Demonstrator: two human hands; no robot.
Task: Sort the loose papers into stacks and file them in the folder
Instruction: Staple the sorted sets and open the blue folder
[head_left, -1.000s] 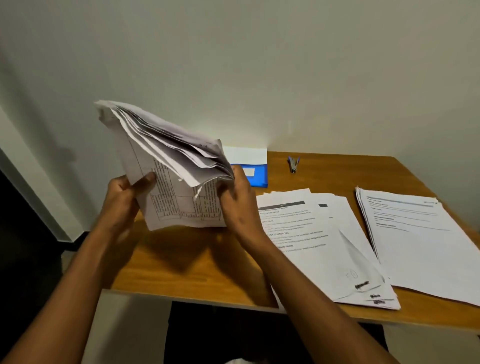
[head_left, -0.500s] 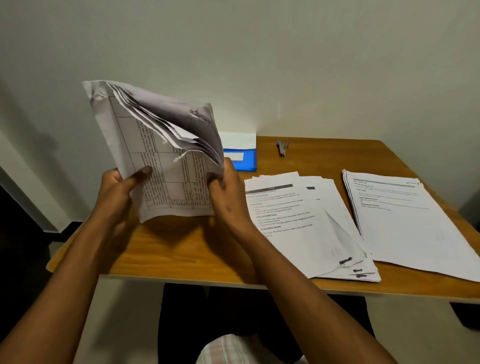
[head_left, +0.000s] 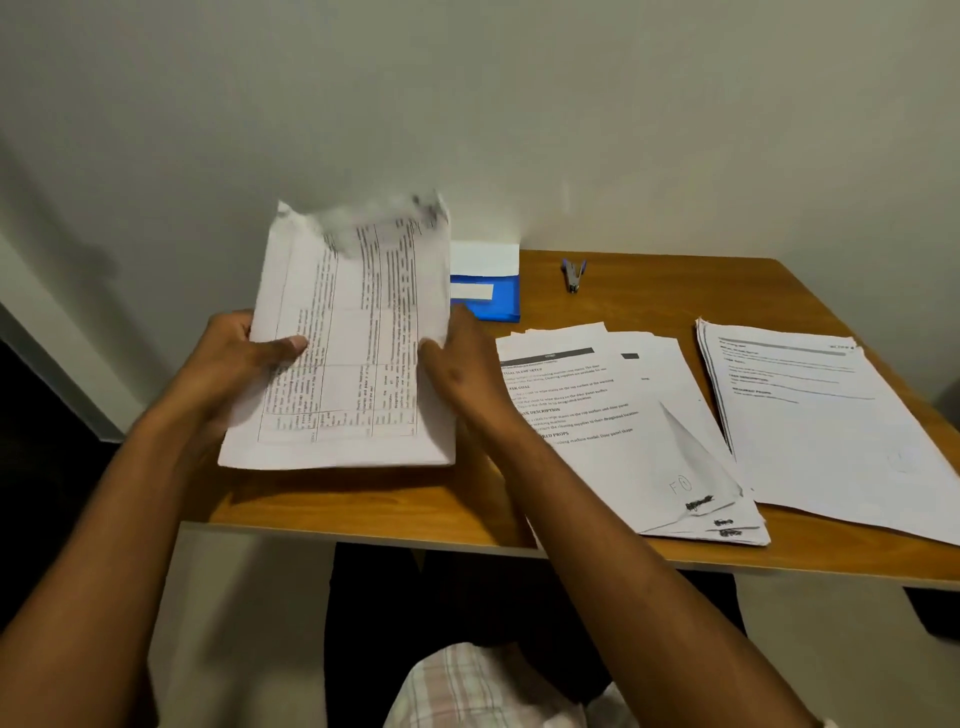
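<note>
I hold a bundle of printed papers (head_left: 358, 338) tilted up over the left part of the wooden table (head_left: 363, 499). My left hand (head_left: 244, 353) grips its left edge with the thumb on the front sheet. My right hand (head_left: 457, 358) holds the right edge. The top of the bundle is blurred. A fanned stack of papers (head_left: 623, 426) lies flat in the middle. A second stack (head_left: 831, 426) lies at the right. The blue folder (head_left: 488, 296) sits at the back by the wall, partly hidden behind the bundle.
A small stapler (head_left: 573, 275) stands at the back of the table near the wall. The table's front edge runs just below both stacks. The wall closes off the far side, and my lap is under the table.
The bundle's fanned top sheets have dropped flat against the rest, and both hands have lowered the bundle toward the table.
</note>
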